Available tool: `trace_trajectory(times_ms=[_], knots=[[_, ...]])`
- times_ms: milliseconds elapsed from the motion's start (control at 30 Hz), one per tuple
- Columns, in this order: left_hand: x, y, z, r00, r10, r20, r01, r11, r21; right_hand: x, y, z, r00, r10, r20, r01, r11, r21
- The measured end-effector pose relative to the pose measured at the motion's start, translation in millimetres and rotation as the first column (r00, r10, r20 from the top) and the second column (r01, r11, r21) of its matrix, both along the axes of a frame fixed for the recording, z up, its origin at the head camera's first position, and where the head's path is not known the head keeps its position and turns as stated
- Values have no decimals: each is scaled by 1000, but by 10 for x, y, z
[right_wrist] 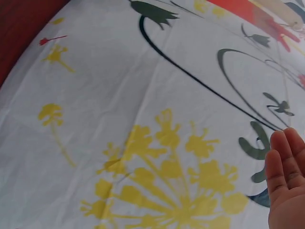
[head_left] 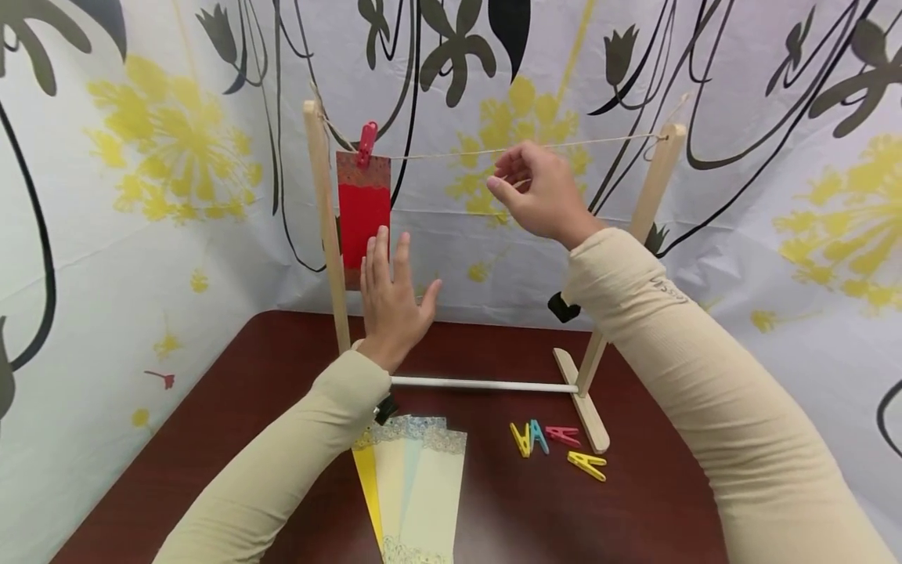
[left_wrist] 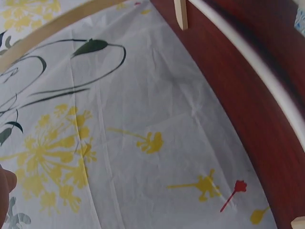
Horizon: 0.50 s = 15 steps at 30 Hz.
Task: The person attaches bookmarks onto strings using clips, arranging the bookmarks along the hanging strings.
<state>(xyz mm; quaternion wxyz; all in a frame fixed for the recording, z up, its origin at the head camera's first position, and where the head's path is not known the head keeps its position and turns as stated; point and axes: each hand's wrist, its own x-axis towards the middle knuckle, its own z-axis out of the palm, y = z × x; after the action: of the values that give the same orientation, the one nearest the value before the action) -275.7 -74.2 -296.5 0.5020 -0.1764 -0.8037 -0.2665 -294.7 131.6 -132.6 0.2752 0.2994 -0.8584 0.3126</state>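
Left hand (head_left: 393, 301): fingers spread near red card (head_left: 363, 215); right hand (head_left: 541, 192): fingers loosely bent beside string (head_left: 447, 156); better touch gently.

Five clothespins (head_left: 366, 146) show, one on the string (head_left: 599, 142) and four on the table (head_left: 564, 521). Five cards (head_left: 434, 493) can be counted, one hanging and four fanned out. Also in view are two wooden posts (head_left: 653, 188), one white rod (head_left: 486, 385), one wooden foot (head_left: 594, 425), two hands (head_left: 393, 305) and two sleeves (head_left: 676, 345).
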Motion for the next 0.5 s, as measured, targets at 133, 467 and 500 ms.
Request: trace_trajectory(times_ms=[133, 467, 500], knots=[[80, -9, -63, 999, -39, 29, 38, 999, 11, 15, 123, -158, 1000, 1, 2, -1, 1000, -27], [284, -82, -256, 925, -177, 336, 116, 974, 195, 155, 468, -619, 999, -32, -9, 32, 998, -53], [306, -96, -279, 908, -190, 374, 113, 969, 220, 171, 499, -665, 999, -37, -4, 36, 998, -58]])
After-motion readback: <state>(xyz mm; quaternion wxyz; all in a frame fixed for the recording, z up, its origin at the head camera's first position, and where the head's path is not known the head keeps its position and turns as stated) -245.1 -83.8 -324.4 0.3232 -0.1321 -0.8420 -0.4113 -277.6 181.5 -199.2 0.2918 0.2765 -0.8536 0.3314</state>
